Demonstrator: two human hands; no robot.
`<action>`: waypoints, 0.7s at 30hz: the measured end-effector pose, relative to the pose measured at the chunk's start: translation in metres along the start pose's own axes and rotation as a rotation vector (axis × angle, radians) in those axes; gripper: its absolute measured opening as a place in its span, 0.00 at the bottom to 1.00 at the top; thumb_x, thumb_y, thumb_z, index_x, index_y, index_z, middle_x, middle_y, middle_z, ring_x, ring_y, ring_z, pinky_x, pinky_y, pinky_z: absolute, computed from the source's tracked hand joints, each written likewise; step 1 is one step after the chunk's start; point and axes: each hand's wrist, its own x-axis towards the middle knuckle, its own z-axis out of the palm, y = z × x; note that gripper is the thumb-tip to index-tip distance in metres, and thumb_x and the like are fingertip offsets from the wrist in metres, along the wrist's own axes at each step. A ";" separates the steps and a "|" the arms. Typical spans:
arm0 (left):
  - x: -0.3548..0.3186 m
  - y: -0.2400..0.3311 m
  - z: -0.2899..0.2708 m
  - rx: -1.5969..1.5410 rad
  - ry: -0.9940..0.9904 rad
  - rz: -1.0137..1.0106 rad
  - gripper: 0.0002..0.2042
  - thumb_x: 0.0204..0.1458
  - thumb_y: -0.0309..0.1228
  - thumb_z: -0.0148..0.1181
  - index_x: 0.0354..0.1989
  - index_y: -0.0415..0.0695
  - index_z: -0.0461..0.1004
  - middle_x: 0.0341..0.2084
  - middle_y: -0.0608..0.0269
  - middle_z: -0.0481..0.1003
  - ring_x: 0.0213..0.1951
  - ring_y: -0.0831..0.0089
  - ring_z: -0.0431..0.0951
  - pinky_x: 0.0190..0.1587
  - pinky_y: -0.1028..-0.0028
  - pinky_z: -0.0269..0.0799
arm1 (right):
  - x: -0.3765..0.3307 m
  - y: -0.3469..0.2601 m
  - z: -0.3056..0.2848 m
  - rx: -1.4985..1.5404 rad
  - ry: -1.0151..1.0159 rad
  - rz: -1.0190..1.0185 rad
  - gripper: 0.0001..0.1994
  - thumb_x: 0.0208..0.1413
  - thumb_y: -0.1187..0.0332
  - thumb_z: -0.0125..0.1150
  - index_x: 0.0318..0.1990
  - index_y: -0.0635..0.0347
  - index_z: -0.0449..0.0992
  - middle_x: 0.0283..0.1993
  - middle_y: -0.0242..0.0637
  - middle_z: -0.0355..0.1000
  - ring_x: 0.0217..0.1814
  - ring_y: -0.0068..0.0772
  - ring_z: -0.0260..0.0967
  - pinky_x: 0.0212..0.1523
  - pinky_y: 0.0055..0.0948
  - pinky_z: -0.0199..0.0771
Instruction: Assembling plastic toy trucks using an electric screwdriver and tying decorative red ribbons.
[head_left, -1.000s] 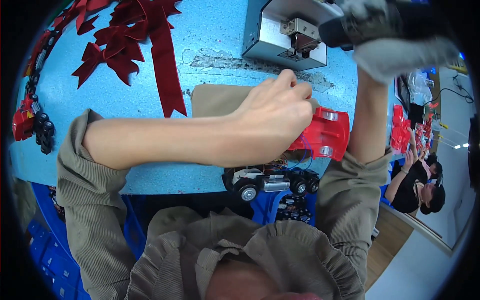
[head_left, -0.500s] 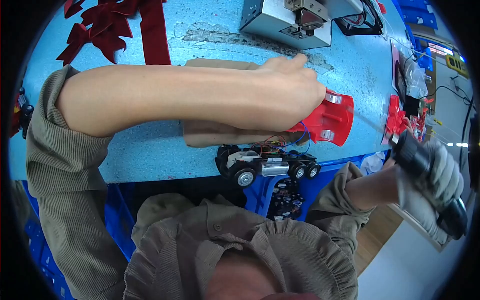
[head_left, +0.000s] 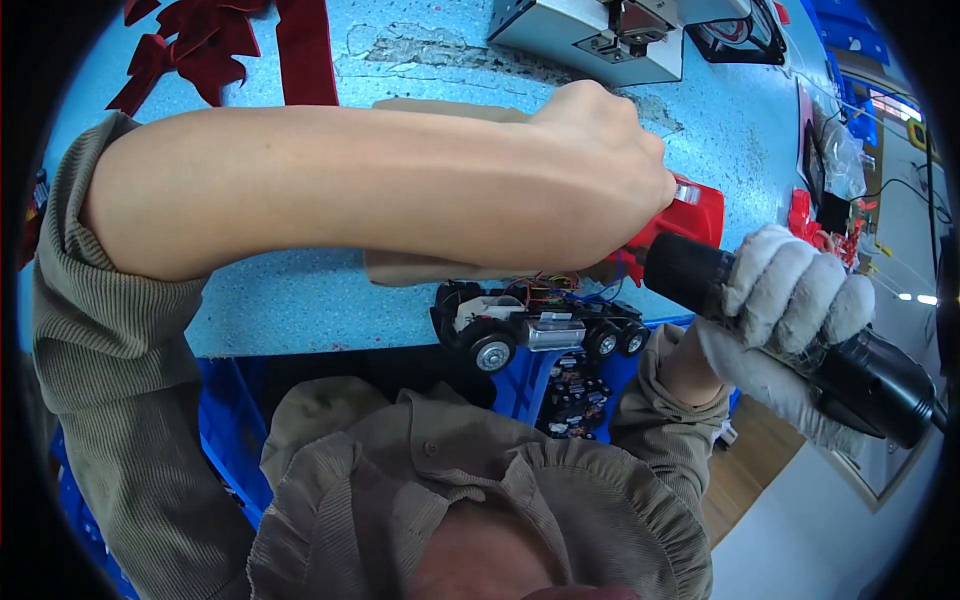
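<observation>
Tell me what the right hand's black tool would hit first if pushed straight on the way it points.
Probably the red toy car shell that the left hand grips: the black power tool in the gloved right hand points its nose there. Depth is unclear.

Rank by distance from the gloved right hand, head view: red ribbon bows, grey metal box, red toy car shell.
From the right hand:
1. Red toy car shell, just left, under the left hand.
2. Grey metal box, top edge.
3. Red ribbon bows, far top left.

Worn blue worktable (head_left: 300, 300), wooden floor (head_left: 745, 480) beneath
</observation>
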 end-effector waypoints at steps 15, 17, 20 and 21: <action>0.008 -0.002 0.003 -0.013 0.090 0.035 0.10 0.33 0.29 0.63 0.27 0.40 0.75 0.26 0.51 0.76 0.31 0.58 0.79 0.30 0.65 0.74 | 0.008 0.017 0.023 -0.148 -0.140 -0.133 0.33 0.36 0.29 0.56 0.28 0.53 0.60 0.19 0.25 0.63 0.14 0.19 0.63 0.14 0.18 0.66; 0.013 0.002 0.001 0.022 0.012 -0.023 0.16 0.33 0.37 0.66 0.33 0.46 0.78 0.32 0.57 0.77 0.38 0.63 0.77 0.35 0.67 0.74 | 0.010 0.015 0.024 -0.137 -0.192 -0.109 0.34 0.36 0.29 0.56 0.28 0.54 0.60 0.20 0.26 0.63 0.14 0.19 0.64 0.14 0.19 0.67; 0.013 0.000 0.004 0.022 0.001 -0.034 0.17 0.33 0.38 0.66 0.34 0.46 0.78 0.33 0.57 0.77 0.38 0.63 0.77 0.36 0.67 0.74 | 0.005 0.017 0.029 -0.108 -0.116 -0.149 0.34 0.36 0.29 0.56 0.28 0.54 0.61 0.20 0.26 0.63 0.15 0.20 0.64 0.15 0.19 0.68; 0.011 0.000 0.003 0.008 0.025 -0.011 0.14 0.34 0.34 0.65 0.31 0.43 0.78 0.30 0.55 0.77 0.36 0.62 0.78 0.34 0.67 0.75 | 0.005 0.017 0.029 -0.097 -0.074 -0.170 0.34 0.36 0.29 0.56 0.28 0.54 0.61 0.20 0.26 0.63 0.15 0.20 0.65 0.15 0.19 0.69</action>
